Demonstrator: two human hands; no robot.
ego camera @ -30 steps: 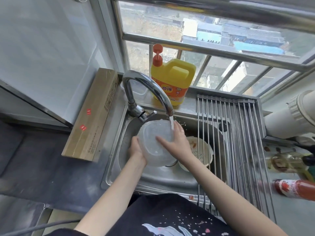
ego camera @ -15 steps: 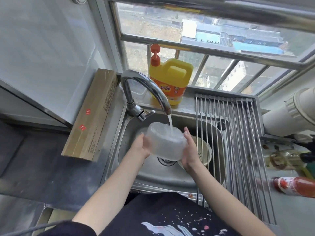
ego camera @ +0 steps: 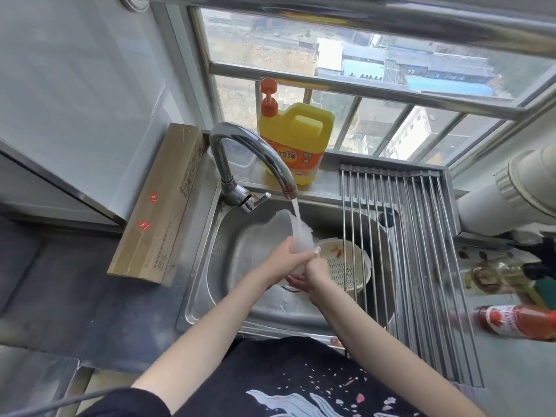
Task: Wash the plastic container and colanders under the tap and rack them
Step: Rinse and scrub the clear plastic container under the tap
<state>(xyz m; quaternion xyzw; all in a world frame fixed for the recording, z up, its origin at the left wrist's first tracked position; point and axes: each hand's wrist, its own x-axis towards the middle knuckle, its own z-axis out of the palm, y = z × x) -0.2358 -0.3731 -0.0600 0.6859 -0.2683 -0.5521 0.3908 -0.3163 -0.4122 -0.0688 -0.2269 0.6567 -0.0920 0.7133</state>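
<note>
Tilted now, container [ego camera: 279,233] between closer hands [ego camera: 296,263].

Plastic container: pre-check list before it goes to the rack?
1. Water from the tap hitting the plastic container: ok.
2. Left hand grips the container: ok.
3. Right hand grip: cannot tell, its fingers sit under the container.
4. Container rinsed clean: cannot tell, blurred.
5. Free space on the rack: ok, bars bare.
6. Colander washed: not ok, red bits inside, still in the sink.
</note>
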